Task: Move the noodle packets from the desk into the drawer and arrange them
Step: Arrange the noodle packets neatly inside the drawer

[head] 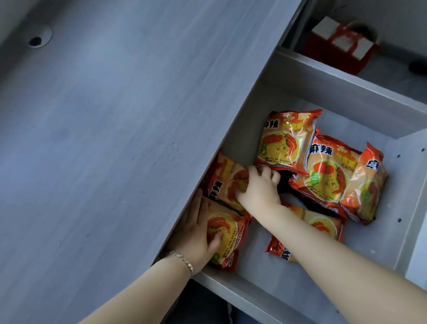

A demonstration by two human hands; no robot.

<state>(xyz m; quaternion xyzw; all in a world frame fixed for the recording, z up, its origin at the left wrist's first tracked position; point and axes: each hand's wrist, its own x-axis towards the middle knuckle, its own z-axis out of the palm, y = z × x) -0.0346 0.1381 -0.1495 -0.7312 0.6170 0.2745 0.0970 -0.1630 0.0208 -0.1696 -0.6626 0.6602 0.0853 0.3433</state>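
Several orange-red noodle packets lie inside the open grey drawer point(271, 260). My left hand point(194, 232) grips one packet point(226, 236) at the drawer's near left, under the desk edge. Just beyond it, my right hand point(257, 188) rests with spread fingers on a second packet point(226, 179). Another packet point(288, 138) leans at the back. Two more point(326, 176) point(364, 183) lie stacked to the right. One packet point(320, 222) lies partly under my right forearm.
The grey desk top point(98, 132) fills the left, with a cable hole point(38, 40) at the far left. Behind the drawer's back wall point(345, 89) a red bag holding white boxes point(340, 45) sits on the floor.
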